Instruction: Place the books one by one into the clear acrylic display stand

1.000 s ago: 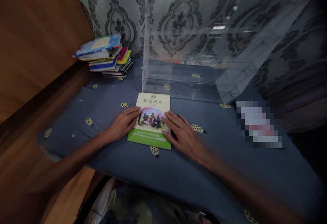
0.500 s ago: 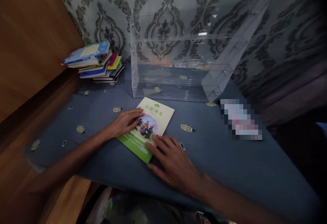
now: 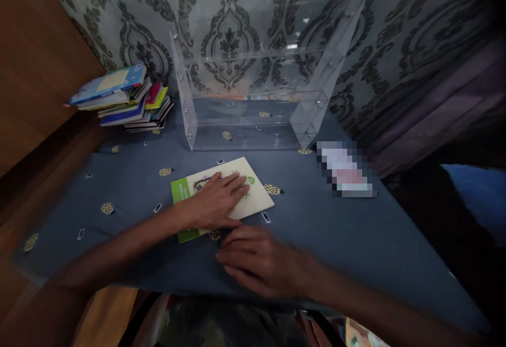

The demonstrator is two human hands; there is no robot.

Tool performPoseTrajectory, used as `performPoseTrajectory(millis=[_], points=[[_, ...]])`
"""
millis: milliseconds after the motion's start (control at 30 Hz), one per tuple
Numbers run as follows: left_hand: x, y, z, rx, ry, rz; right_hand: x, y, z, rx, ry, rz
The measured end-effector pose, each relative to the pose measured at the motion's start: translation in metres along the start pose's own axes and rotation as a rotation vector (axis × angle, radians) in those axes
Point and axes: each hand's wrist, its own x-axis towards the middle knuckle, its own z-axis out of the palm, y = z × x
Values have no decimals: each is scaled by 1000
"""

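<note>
Book swung a quarter turn under my palm

A second ago the green-and-cream book (image 3: 253, 199) lay square to me with its green band toward the near edge of the blue cloth-covered table (image 3: 356, 241), my hands flanking it; half a second ago it sat slanted; now its green band points toward the table's left edge and its long side runs across in front of me. My left hand (image 3: 215, 202) has slid from the book's left edge to lie flat across its cover, and my right hand (image 3: 256, 260) has left the book and lies on the cloth just off its near edge.
</note>
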Motion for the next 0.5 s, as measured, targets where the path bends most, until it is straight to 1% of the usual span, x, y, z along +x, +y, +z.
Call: performPoseTrajectory(millis=[33,100,200,267,300,333,400,500], points=[[-2,6,0,42,-18,-24,-4,3,-6,11,80,12],[-6,17,2,125,-35,-75,-9,11,-20,2,224,118],[-8,29,4,219,-36,-108,-12,32,-39,-18,406,421],[-7,34,2,243,-38,-97,-12,48,-47,46,506,620],[-7,35,0,239,-37,-90,-12,56,-49,98,547,692],[-6,35,-3,223,-34,-85,-12,63,-51,148,583,742],[-7,33,-11,163,-32,-85,-13,73,-52,213,644,789],[-8,27,-21,53,-7,-101,-15,78,-49,224,715,790]])
